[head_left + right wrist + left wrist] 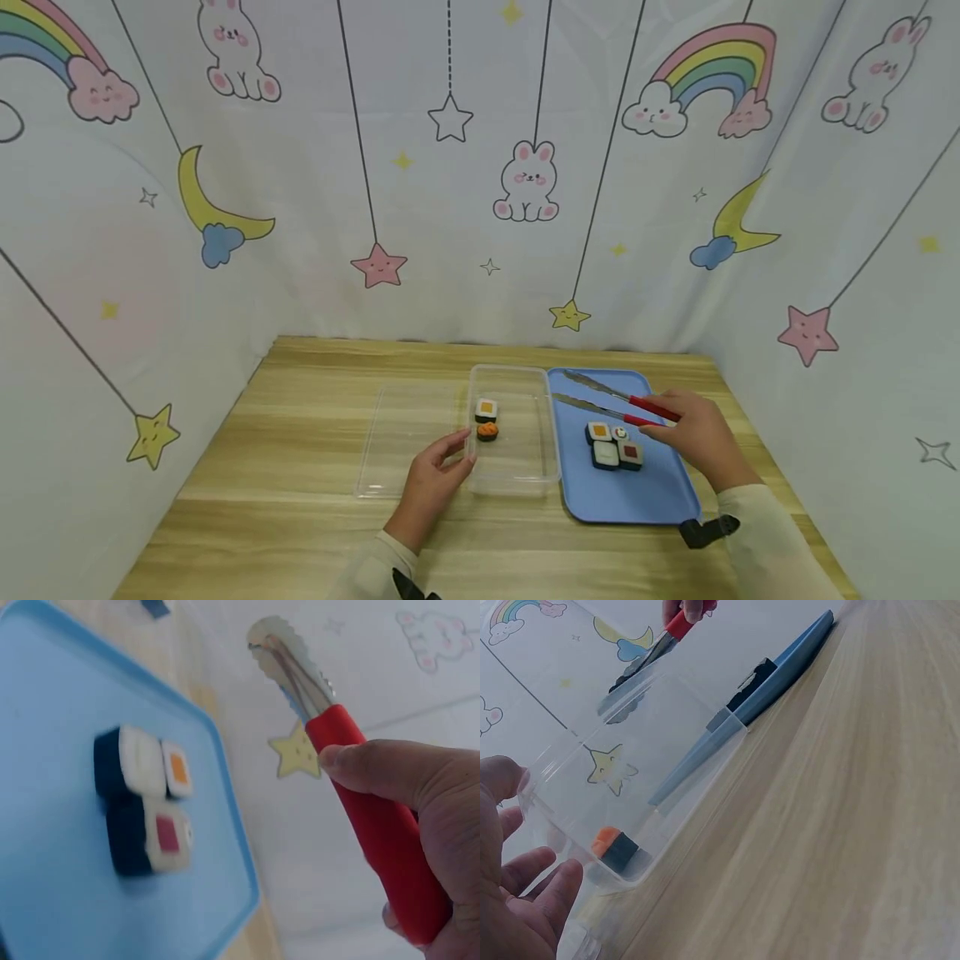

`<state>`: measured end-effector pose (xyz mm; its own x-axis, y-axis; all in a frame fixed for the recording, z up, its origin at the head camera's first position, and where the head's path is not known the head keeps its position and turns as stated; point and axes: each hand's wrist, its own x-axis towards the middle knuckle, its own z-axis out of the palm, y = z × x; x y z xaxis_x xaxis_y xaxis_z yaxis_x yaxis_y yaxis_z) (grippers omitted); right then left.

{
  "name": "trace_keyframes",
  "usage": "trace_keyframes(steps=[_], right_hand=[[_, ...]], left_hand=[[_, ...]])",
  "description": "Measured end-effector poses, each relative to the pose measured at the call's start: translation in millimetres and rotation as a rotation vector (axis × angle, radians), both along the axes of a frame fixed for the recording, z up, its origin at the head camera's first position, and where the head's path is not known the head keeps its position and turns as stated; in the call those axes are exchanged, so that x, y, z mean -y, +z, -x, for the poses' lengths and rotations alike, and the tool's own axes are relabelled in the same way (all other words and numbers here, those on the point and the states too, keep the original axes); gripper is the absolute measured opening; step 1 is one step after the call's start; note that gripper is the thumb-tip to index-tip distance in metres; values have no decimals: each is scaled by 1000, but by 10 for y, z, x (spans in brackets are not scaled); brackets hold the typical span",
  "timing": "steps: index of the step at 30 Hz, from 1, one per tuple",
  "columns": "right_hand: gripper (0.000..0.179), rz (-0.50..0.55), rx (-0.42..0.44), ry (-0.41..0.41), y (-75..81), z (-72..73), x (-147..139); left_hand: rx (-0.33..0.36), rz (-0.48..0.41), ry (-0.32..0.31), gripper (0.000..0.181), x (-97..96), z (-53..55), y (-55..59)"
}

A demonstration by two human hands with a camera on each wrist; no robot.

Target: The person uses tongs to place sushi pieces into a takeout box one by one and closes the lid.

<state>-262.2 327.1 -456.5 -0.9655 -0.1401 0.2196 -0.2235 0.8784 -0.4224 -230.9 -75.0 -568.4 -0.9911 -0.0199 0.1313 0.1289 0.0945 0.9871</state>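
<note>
My left hand (pixel 433 479) is at the left wall of a clear plastic container (pixel 517 483), fingertips touching the rim, fingers loosely bent. Inside the container lie a square sushi roll (pixel 486 409) with a yellow-orange centre and an orange-topped sushi piece (pixel 615 849). My right hand (pixel 701 433) grips red-handled metal tongs (pixel 375 825), their two arms spread apart with nothing between them. The tips hover over the left part of a blue tray (pixel 630 504). On that tray several sushi pieces sit grouped, among them a white-topped one (pixel 605 454) and a red-centred one (pixel 631 454).
A clear flat lid (pixel 397 442) lies on the wooden table (pixel 270 467) to the left of the container, partly behind my left hand. The tray stands against the container's right side. A patterned white curtain (pixel 465 308) encloses the table at the back and sides.
</note>
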Motion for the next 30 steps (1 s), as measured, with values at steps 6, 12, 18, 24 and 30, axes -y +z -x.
trace_keyframes(steps=[6,12,18,24,30], right_hand=[[53,-34,56,-47,-49,-102,-325],[46,-78,130,-22,-72,-184,-511],[44,-96,137,-14,-89,-191,-565],[47,-125,128,-37,-129,-151,-537],[49,-137,157,-63,-136,-134,-518]], left_hand=[[0,-36,-25,43,24,-8,-44],[-11,-61,-46,44,48,-18,-38],[-14,-50,-47,44,57,-14,-21],[-8,-53,-48,44,63,-6,-23],[6,-43,-52,43,58,-6,-2]])
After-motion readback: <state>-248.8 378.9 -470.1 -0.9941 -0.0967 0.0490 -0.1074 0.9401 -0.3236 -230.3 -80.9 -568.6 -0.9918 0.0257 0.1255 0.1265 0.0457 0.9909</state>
